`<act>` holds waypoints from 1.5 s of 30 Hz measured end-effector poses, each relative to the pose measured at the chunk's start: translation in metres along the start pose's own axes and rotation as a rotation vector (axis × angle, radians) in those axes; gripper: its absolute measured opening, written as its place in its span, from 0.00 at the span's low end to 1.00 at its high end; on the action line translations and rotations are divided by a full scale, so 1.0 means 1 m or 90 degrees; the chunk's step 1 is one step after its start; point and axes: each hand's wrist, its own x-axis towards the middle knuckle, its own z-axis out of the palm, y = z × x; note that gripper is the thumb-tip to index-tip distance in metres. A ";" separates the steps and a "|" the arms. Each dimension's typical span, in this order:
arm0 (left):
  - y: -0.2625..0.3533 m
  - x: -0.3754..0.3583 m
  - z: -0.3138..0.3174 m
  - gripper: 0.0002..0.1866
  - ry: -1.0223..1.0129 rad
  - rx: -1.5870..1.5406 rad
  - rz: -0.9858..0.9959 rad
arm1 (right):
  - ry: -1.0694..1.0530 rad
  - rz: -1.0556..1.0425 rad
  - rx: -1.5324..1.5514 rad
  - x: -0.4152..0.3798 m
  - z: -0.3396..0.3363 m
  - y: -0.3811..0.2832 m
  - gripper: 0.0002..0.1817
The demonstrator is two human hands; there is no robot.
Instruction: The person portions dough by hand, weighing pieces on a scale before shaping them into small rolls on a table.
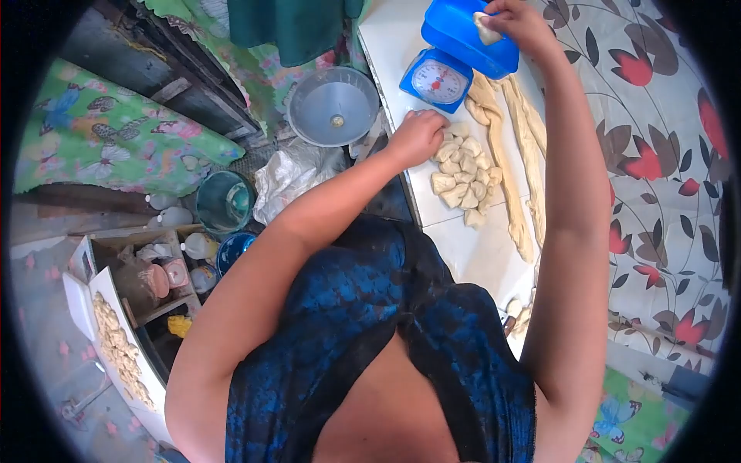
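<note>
At the top, my right hand (517, 23) pinches a small piece of pale dough (488, 31) above the blue tray (455, 27) of a kitchen scale. The scale's round dial (438, 82) faces up, just below the tray. My left hand (421, 136) rests at the table's left edge, fingers bent together beside a pile of cut dough pieces (466, 166); whether its fingertips hold anything is hidden. Long dough strips (503, 177) lie to the right of the pile, partly behind my right forearm.
A grey basin (333, 108) stands left of the white tiled table (440, 224). Farther left are a green bucket (224, 202), a wooden shelf with containers (143, 270) and a white tray of small pieces (120, 347). A floral curtain (656, 154) hangs at the right.
</note>
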 end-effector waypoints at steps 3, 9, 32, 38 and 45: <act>0.001 0.000 -0.001 0.09 0.001 0.013 0.003 | -0.021 -0.013 -0.136 0.005 0.006 -0.007 0.07; 0.000 -0.001 -0.001 0.08 0.001 0.010 0.002 | -0.041 -0.090 -0.187 0.022 0.020 0.006 0.10; -0.001 0.000 0.001 0.08 0.014 0.017 0.014 | 0.092 -0.057 -0.120 -0.009 -0.006 -0.013 0.17; -0.001 0.000 0.001 0.08 0.001 0.018 0.008 | 0.061 -0.042 -0.149 -0.008 -0.007 -0.016 0.17; 0.000 0.001 0.001 0.08 0.020 0.008 0.021 | -0.059 -0.070 -0.216 0.002 0.005 -0.011 0.23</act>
